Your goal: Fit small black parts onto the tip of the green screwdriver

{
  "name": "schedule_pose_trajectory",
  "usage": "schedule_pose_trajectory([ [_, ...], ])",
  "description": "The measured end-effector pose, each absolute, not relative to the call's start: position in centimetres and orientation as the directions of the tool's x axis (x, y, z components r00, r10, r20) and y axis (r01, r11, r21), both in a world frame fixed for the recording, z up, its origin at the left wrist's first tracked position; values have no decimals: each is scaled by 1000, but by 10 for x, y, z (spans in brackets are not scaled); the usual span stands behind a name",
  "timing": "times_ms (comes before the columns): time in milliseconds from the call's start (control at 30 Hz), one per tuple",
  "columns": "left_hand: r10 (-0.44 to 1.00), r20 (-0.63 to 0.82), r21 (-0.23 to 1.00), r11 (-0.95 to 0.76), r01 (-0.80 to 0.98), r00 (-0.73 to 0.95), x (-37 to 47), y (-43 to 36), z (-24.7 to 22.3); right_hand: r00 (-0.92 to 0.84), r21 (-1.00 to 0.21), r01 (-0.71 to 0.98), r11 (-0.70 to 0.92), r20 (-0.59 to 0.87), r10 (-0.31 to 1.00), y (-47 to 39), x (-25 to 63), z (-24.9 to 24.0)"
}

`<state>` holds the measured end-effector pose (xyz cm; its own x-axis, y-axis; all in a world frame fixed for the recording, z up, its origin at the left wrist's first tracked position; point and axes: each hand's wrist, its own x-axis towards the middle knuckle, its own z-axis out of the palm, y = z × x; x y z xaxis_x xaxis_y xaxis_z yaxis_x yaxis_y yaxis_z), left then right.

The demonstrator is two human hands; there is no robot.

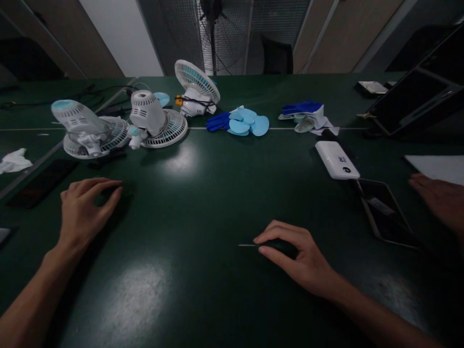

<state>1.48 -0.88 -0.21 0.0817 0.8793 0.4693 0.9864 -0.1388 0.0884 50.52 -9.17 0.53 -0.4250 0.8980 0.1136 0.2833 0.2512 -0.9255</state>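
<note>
Head view: the right hand (pixel 306 253) is holding a probably light, stiff screwdriver (pixel 280 246) sensibly by its handle (pixel 287 249); the left hand (pixel 84 209) is pinching narrowly, contents unclear.

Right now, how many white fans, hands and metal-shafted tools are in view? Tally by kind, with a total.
White fans: 3
Left hand, right hand, another person's hand: 3
Metal-shafted tool: 1
Total: 7

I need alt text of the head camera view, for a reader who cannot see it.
The right hand holds a thin-shafted tool at a dark green table; the left hand curls near white fans. Beyond lie blue fan blades and gloves; another person's hand shows at right.
</note>
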Motion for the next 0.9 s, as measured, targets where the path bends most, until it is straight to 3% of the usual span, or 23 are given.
schedule_pose_trajectory([
  [133,912,371,40,-203,978,174,20,-6,-5,-425,-927,279,252,116,898,-91,505,6],
  [900,920,281,-3,-284,959,273,0,-7,-6,-446,-926,279,256,111,888,-91,506,5],
])
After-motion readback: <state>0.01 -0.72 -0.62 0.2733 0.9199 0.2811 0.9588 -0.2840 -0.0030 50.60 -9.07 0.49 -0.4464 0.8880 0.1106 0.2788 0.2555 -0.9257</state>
